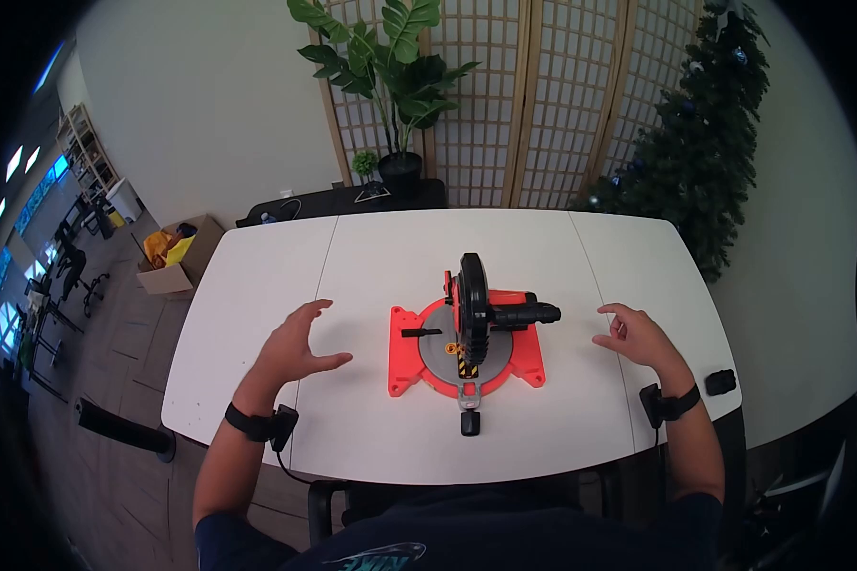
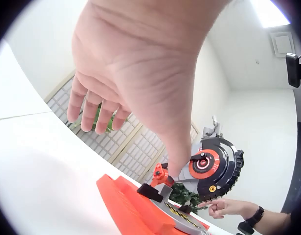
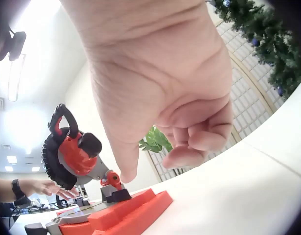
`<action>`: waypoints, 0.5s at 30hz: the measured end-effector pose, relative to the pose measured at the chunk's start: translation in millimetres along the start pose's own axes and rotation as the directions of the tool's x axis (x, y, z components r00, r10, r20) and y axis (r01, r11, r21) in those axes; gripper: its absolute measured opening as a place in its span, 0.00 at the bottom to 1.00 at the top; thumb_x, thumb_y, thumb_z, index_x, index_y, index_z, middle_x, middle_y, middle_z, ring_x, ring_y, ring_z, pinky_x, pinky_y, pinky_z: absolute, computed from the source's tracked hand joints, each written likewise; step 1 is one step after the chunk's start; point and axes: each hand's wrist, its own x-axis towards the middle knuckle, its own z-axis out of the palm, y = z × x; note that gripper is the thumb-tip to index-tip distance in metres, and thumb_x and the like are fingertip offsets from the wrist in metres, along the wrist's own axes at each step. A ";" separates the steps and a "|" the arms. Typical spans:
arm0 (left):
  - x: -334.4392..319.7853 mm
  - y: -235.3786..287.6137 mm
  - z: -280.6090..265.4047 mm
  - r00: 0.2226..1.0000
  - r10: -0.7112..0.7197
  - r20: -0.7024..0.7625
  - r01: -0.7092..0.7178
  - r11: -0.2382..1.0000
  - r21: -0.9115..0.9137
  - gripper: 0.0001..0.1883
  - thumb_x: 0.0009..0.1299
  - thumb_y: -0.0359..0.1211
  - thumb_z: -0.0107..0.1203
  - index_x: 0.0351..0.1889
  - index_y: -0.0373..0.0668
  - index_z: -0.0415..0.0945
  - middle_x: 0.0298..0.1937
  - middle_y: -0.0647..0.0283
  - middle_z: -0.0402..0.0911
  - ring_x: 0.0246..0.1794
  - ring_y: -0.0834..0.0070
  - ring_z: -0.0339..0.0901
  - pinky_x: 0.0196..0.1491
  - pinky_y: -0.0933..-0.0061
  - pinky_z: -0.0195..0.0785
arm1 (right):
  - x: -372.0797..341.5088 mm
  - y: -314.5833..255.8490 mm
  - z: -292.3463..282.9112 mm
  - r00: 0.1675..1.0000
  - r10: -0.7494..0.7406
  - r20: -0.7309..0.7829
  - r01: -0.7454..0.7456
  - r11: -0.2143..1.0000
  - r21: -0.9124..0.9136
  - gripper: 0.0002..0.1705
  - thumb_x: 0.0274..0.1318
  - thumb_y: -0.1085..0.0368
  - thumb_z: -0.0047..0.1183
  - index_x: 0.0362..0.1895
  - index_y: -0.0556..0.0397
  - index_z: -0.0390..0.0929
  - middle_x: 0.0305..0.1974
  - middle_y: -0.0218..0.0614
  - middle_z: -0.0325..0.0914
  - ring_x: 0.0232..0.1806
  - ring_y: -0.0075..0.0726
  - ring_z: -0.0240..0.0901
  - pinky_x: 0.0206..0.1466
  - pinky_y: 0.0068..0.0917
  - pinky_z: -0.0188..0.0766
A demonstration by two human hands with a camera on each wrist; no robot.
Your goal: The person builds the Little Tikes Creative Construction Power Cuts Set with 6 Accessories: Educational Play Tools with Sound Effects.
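A miter saw (image 1: 472, 314) with an orange-red base, grey round turntable and black blade guard stands near the middle of the white table. To its left my left hand (image 1: 293, 346) hovers, fingers extended and thumb apart, holding nothing. On the saw's other side is my right hand (image 1: 635, 335), its fingers loosely bent and nothing in them. In the left wrist view the saw's guard (image 2: 215, 169) shows beyond my left thumb. The right wrist view has the saw's orange motor side (image 3: 78, 155) left of my right thumb. Both hands are apart from the saw.
The white table (image 1: 371, 257) has seams across it. A small black object (image 1: 721, 383) lies at its right edge. Behind stand a potted plant (image 1: 400, 169), a lattice screen (image 1: 581, 86) and a decorated tree (image 1: 686, 143). An open cardboard box (image 1: 183, 257) sits off the left side.
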 end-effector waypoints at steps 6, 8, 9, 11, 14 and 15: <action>-20.4 -39.2 -26.5 0.982 -0.106 -0.153 0.095 0.992 -0.079 0.42 0.56 0.49 0.74 0.66 0.43 0.70 0.64 0.54 0.77 0.64 0.58 0.76 0.64 0.59 0.71 | -24.1 45.1 -25.7 0.985 0.070 -0.157 -0.059 0.996 0.069 0.20 0.55 0.60 0.69 0.50 0.54 0.81 0.24 0.27 0.74 0.25 0.22 0.68 0.32 0.23 0.68; -28.2 -50.0 -36.7 0.978 -0.117 -0.171 0.104 0.991 -0.087 0.39 0.57 0.46 0.74 0.64 0.42 0.71 0.63 0.55 0.78 0.63 0.59 0.77 0.63 0.59 0.71 | -33.2 61.0 -32.3 0.980 0.087 -0.182 -0.080 0.996 0.046 0.18 0.57 0.61 0.68 0.48 0.55 0.81 0.24 0.28 0.74 0.26 0.23 0.68 0.32 0.24 0.68; -33.0 -59.3 -41.7 0.974 -0.140 -0.177 0.122 0.987 -0.109 0.38 0.57 0.46 0.74 0.63 0.42 0.71 0.62 0.55 0.79 0.62 0.59 0.77 0.62 0.60 0.71 | -37.2 77.3 -34.3 0.971 0.085 -0.223 -0.077 0.996 0.045 0.17 0.58 0.61 0.67 0.48 0.55 0.82 0.25 0.28 0.74 0.26 0.23 0.68 0.33 0.24 0.69; -43.3 -68.8 -49.3 0.962 -0.184 -0.203 0.160 0.979 -0.130 0.36 0.58 0.44 0.74 0.61 0.41 0.72 0.60 0.56 0.80 0.61 0.60 0.78 0.61 0.60 0.71 | -48.6 100.9 -40.6 0.959 0.092 -0.269 -0.082 0.995 0.050 0.12 0.61 0.65 0.63 0.47 0.56 0.81 0.26 0.30 0.75 0.27 0.24 0.69 0.34 0.25 0.69; -58.6 -87.6 -53.1 0.948 -0.244 -0.204 0.218 0.966 -0.142 0.35 0.58 0.43 0.73 0.61 0.41 0.72 0.59 0.55 0.80 0.60 0.60 0.78 0.60 0.61 0.71 | -65.5 143.8 -45.1 0.950 0.119 -0.287 -0.103 0.992 0.071 0.10 0.63 0.67 0.60 0.46 0.57 0.81 0.28 0.30 0.76 0.28 0.23 0.70 0.35 0.24 0.70; -64.1 -92.7 -52.9 0.948 -0.244 -0.205 0.219 0.966 -0.141 0.35 0.58 0.43 0.73 0.61 0.41 0.72 0.59 0.55 0.80 0.60 0.60 0.78 0.60 0.61 0.71 | -73.5 152.5 -44.6 0.941 0.097 -0.324 -0.076 0.994 0.075 0.07 0.65 0.71 0.55 0.45 0.60 0.80 0.29 0.35 0.79 0.32 0.30 0.74 0.43 0.28 0.73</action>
